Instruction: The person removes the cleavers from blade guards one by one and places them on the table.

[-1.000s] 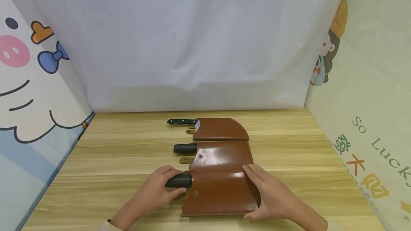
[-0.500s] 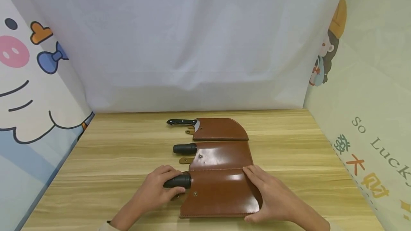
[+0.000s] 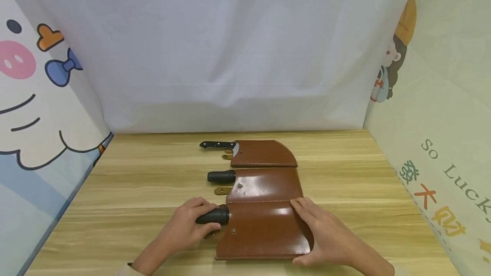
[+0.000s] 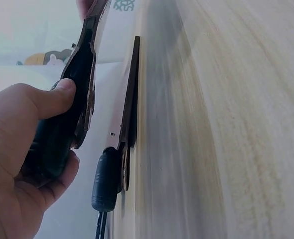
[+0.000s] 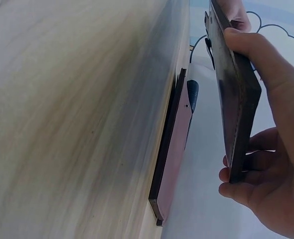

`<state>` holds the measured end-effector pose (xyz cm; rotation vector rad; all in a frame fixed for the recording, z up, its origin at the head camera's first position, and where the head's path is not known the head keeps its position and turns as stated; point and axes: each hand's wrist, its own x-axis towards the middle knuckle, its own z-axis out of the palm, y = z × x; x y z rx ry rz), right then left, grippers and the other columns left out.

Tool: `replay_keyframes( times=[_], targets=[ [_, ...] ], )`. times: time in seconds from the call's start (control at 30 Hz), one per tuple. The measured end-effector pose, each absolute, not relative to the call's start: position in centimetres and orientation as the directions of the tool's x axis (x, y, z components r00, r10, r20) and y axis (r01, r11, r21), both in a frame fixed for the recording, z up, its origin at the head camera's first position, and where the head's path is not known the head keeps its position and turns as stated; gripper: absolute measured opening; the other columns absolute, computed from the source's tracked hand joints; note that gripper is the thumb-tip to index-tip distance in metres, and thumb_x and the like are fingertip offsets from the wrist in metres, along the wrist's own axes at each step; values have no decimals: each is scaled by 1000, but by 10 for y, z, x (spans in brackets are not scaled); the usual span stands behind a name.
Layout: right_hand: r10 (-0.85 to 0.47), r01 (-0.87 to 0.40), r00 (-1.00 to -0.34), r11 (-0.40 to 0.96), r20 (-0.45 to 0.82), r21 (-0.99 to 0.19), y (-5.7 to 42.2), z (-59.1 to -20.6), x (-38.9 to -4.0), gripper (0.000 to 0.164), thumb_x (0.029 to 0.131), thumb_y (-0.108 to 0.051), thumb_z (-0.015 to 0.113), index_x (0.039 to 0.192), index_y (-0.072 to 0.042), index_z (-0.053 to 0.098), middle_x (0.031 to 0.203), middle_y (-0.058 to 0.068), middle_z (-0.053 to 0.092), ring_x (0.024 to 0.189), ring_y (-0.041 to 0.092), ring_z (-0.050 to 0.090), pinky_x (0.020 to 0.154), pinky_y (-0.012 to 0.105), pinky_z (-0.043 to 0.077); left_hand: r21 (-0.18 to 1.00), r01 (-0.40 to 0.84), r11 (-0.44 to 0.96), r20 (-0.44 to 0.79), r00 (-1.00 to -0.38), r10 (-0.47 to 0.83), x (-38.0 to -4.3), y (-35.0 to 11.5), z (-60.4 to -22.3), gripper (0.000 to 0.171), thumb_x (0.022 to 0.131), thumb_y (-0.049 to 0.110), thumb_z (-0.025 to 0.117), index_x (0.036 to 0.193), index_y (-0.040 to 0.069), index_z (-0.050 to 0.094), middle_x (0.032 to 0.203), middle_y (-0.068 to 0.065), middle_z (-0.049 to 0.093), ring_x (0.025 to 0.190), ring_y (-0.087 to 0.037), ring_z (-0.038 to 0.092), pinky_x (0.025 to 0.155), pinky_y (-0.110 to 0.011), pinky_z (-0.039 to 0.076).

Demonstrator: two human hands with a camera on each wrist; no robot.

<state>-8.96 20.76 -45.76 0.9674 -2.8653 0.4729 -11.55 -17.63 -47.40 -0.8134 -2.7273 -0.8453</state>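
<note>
My left hand (image 3: 188,225) grips the black handle (image 3: 215,216) of the nearest knife. Its blade is hidden inside a glossy brown leather sheath (image 3: 264,233). At the sheath's right end, my right hand (image 3: 326,233) holds the edge, thumb at the near corner and fingers at the far one. Both wrist views show this sheathed knife raised off the table; in the right wrist view the sheath (image 5: 236,99) sits between thumb and fingers. Just beyond it lies a second brown sheath (image 3: 268,186) with a black handle (image 3: 221,177) sticking out to the left.
Farther back lies a third sheath (image 3: 264,153), rounded at its right end, holding a knife with a riveted black handle (image 3: 218,145). A snap strap (image 3: 222,191) extends left from the middle sheath. The wood-grain table (image 3: 145,169) meets a white cloth backdrop (image 3: 245,54); printed panels flank it.
The near sheathed knife has shifted very slightly toward the person, with both hands still on it. The two farther sheaths have stayed in place.
</note>
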Motion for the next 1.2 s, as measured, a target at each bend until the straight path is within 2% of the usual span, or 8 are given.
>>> replay_keyframes(
  times=[0.3, 0.63, 0.93, 1.2],
  targets=[
    [-572, -601, -799, 760, 184, -247, 210, -458, -89, 121, 64, -69, 86, 151, 3, 43, 152, 21, 48, 136, 40, 51, 100, 55, 51, 456, 549, 701, 350, -835, 426, -117, -179, -477, 41, 78, 38, 89, 111, 17, 79, 103, 9, 72, 96, -10, 66, 76, -30, 57],
    [-572, -601, -799, 761, 186, -243, 214, -455, -90, 120, 65, -67, 87, 152, 3, 42, 153, 21, 47, 137, 41, 50, 101, 55, 51, 444, 571, 690, 345, -820, 457, -120, -182, -474, 41, 81, 37, 87, 113, 14, 79, 105, 3, 76, 96, -12, 70, 79, -35, 59],
    [-585, -619, -785, 750, 202, -232, 217, -457, -90, 120, 64, -70, 85, 151, 3, 44, 150, 22, 50, 134, 39, 54, 98, 54, 52, 452, 570, 686, 364, -820, 442, -118, -189, -476, 39, 78, 35, 90, 111, 17, 79, 102, 7, 76, 92, -9, 69, 77, -33, 58],
    [-572, -610, -792, 756, 214, -235, 222, -457, -92, 122, 61, -71, 86, 151, 1, 45, 150, 21, 50, 134, 39, 54, 98, 54, 52, 449, 575, 684, 406, -813, 418, -119, -195, -477, 39, 75, 30, 92, 109, 16, 79, 101, 5, 77, 89, -9, 70, 75, -32, 58]
  ],
)
